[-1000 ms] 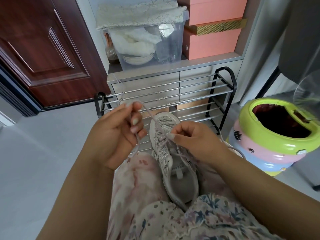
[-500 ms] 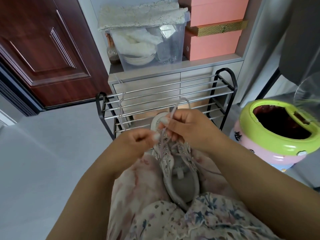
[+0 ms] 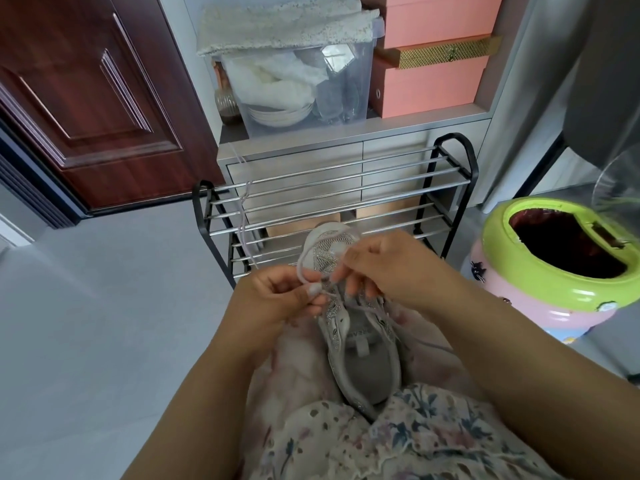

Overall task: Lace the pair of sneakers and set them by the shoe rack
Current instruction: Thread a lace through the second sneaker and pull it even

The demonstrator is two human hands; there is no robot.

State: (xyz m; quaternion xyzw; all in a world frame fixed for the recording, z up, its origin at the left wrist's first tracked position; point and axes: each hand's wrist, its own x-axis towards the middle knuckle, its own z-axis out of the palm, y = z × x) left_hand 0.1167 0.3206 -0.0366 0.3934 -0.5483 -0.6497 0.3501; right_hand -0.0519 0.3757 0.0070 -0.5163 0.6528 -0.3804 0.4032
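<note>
Door [image 3: 93, 98]: dark wood, upper left. Cabinet [image 3: 346, 154]: grey, carrying a clear bin [image 3: 298, 81] and pink boxes [image 3: 433, 64]. Rack [image 3: 332, 202]: metal bars, before the cabinet; a loose lace [image 3: 244, 216] hangs over its left end. Sneaker [image 3: 360, 341]: grey, on the lap, toe toward the rack. Left hand [image 3: 273, 306]: pinching a lace loop [image 3: 304, 261]. Right hand [image 3: 384, 268]: fingers curled, pinching the lace over the eyelets.
</note>
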